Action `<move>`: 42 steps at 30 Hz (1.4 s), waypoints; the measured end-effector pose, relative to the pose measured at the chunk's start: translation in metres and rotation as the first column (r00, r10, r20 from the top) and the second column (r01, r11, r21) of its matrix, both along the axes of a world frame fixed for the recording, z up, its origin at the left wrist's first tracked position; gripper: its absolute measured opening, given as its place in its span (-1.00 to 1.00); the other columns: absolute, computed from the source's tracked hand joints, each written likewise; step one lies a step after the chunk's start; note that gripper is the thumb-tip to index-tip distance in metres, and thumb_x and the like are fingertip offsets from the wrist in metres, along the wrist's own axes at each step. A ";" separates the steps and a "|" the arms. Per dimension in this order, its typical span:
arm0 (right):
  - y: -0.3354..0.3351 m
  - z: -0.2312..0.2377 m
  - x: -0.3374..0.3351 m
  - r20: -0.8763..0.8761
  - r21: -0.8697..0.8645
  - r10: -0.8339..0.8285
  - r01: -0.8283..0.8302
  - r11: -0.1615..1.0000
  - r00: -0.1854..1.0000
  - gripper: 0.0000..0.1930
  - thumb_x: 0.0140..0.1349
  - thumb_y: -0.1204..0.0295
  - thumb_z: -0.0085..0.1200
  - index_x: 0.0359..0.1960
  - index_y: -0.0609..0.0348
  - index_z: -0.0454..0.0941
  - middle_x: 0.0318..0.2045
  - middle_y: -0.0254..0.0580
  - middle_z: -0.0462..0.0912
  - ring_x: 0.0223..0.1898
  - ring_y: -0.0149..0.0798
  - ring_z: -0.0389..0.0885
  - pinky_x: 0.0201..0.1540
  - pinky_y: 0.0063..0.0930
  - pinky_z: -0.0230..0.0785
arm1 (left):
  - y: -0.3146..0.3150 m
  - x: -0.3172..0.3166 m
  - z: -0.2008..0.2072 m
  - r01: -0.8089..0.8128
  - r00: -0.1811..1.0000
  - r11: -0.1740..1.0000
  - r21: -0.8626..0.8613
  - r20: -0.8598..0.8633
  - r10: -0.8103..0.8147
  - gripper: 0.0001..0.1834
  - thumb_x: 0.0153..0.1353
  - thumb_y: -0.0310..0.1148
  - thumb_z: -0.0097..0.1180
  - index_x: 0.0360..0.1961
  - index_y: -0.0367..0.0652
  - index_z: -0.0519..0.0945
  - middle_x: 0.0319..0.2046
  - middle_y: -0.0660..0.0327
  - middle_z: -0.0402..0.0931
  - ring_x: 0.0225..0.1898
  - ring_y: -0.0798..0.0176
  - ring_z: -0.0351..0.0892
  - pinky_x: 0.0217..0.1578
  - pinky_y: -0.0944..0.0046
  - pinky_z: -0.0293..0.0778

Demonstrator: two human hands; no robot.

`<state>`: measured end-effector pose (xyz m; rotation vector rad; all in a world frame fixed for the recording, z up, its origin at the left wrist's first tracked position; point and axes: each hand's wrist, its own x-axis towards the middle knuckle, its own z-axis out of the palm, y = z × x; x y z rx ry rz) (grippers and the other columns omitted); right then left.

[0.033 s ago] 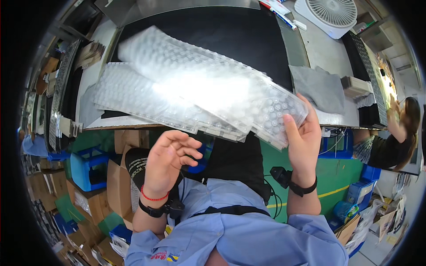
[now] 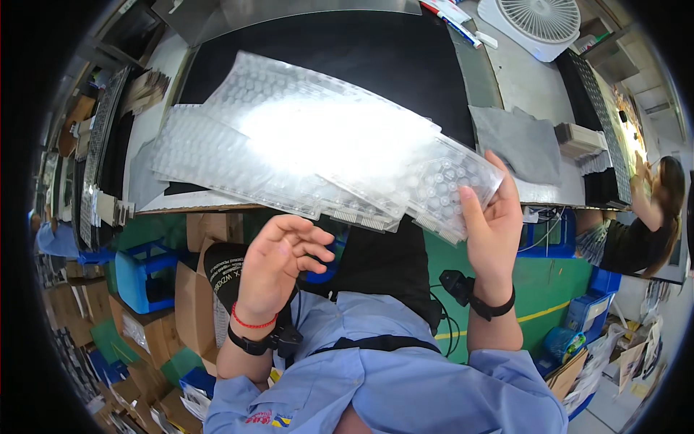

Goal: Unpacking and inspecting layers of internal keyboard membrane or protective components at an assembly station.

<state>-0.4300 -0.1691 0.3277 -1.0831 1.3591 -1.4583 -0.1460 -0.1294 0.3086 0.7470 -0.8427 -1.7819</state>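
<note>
Blue stool: at far left of the view, a blue plastic stool stands on the green floor beside cardboard boxes.
Lower sheet: a clear membrane sheet with rows of round domes lies across the left and middle of the black mat on the tabletop, its near edge reaching past the tabletop's. Whether more lie beneath, I cannot tell.
Left hand: the left hand is held up just near of that sheet, half open, fingers loosely curled, gripping nothing.
Upper sheet: a similar clear domed sheet slants over the lower one, from far left to near right; white glare hides its middle.
Right hand: the right hand pinches the upper sheet's right end between thumb and fingers.
What changed: the upper sheet's far left end, blurred a moment ago, is now sharper and slightly nearer. That suggests it is coming to rest across the lower sheet, though the right end remains held.
Grey cloth: right of the mat lies a rumpled grey cloth.
</note>
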 end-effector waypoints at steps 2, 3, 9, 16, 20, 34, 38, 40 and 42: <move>0.000 -0.005 0.001 -0.093 -0.062 -0.023 0.018 0.998 0.995 -0.50 0.24 0.64 0.08 0.23 0.35 0.30 -0.22 -0.22 0.58 -0.41 -0.64 0.47 -0.41 -0.78 0.28 | 0.000 -0.007 -0.002 0.026 1.000 0.999 0.022 0.008 -0.026 -0.64 0.42 -0.26 -0.12 0.10 -0.30 0.34 -0.01 -0.10 0.49 -0.07 0.13 0.60 -0.12 0.27 0.57; 0.000 -0.007 0.001 -0.142 -0.094 -0.043 0.030 0.995 0.989 -0.46 0.22 0.65 0.10 0.26 0.34 0.28 -0.22 -0.21 0.58 -0.43 -0.65 0.46 -0.45 -0.81 0.26 | 0.000 -0.010 -0.002 0.051 0.999 0.998 0.047 0.009 -0.051 -0.65 0.42 -0.28 -0.13 0.09 -0.30 0.34 -0.02 -0.10 0.50 -0.07 0.13 0.60 -0.11 0.27 0.56; 0.003 -0.019 -0.003 -0.460 -0.306 -0.124 -0.025 0.952 0.879 -0.64 0.15 0.65 0.17 0.02 0.22 0.56 -0.22 -0.09 0.64 -0.43 -0.49 0.56 -0.44 -0.63 0.40 | 0.000 -0.022 -0.006 0.093 0.991 0.990 0.105 0.087 -0.102 -0.63 0.40 -0.23 -0.09 0.05 -0.31 0.35 -0.07 -0.09 0.51 -0.11 0.11 0.61 -0.16 0.25 0.58; 0.001 -0.013 -0.004 -0.503 -0.302 -0.132 -0.031 0.953 0.854 -0.80 0.14 0.64 0.18 -0.18 0.21 0.66 -0.27 0.01 0.63 -0.44 -0.25 0.58 -0.37 -0.55 0.41 | -0.003 -0.027 -0.009 0.129 0.990 0.985 0.115 0.034 -0.133 -0.65 0.40 -0.30 -0.07 0.07 -0.34 0.35 -0.03 -0.11 0.51 -0.06 0.12 0.60 -0.09 0.24 0.56; 0.000 -0.018 -0.007 -0.429 -0.275 -0.073 -0.053 0.960 0.900 -0.79 0.16 0.66 0.16 -0.16 0.23 0.65 -0.30 -0.03 0.62 -0.43 -0.32 0.57 -0.39 -0.61 0.38 | -0.004 -0.028 -0.008 0.142 0.989 0.985 0.101 0.024 -0.145 -0.65 0.40 -0.31 -0.08 0.07 -0.35 0.35 -0.03 -0.13 0.50 -0.06 0.12 0.60 -0.09 0.23 0.56; -0.001 -0.014 -0.008 0.024 -0.071 0.025 -0.023 0.997 0.999 -0.69 0.21 0.71 0.11 0.01 0.37 0.54 -0.21 -0.30 0.59 -0.43 -0.66 0.40 -0.42 -0.79 0.26 | -0.004 -0.024 -0.007 0.153 0.988 0.985 0.084 -0.015 -0.152 -0.62 0.36 -0.31 -0.03 0.08 -0.34 0.34 -0.03 -0.14 0.51 -0.05 0.09 0.60 -0.10 0.22 0.56; -0.002 -0.016 -0.009 -0.013 -0.089 0.054 -0.055 0.995 0.998 -0.67 0.20 0.72 0.11 0.03 0.37 0.53 -0.21 -0.29 0.58 -0.43 -0.67 0.39 -0.41 -0.80 0.25 | -0.004 -0.024 -0.008 0.172 0.984 0.984 0.048 -0.046 -0.170 -0.62 0.37 -0.29 -0.03 0.08 -0.33 0.34 -0.02 -0.12 0.51 -0.05 0.10 0.60 -0.10 0.23 0.56; -0.004 -0.014 -0.004 0.072 -0.093 -0.005 0.012 0.996 0.997 -0.61 0.19 0.73 0.11 0.09 0.36 0.49 -0.23 -0.29 0.58 -0.45 -0.67 0.37 -0.42 -0.80 0.25 | -0.004 -0.024 -0.008 0.172 0.984 0.984 0.049 -0.045 -0.170 -0.62 0.38 -0.29 -0.03 0.08 -0.33 0.34 -0.02 -0.12 0.51 -0.05 0.11 0.60 -0.10 0.23 0.55; -0.006 -0.012 -0.005 0.045 -0.119 -0.028 0.034 0.992 0.999 -0.55 0.18 0.73 0.11 0.14 0.35 0.44 -0.24 -0.28 0.59 -0.43 -0.66 0.39 -0.39 -0.80 0.26 | -0.004 -0.023 -0.007 0.165 0.986 0.985 0.046 -0.042 -0.163 -0.62 0.38 -0.28 -0.04 0.08 -0.33 0.34 -0.02 -0.12 0.51 -0.05 0.11 0.60 -0.10 0.22 0.55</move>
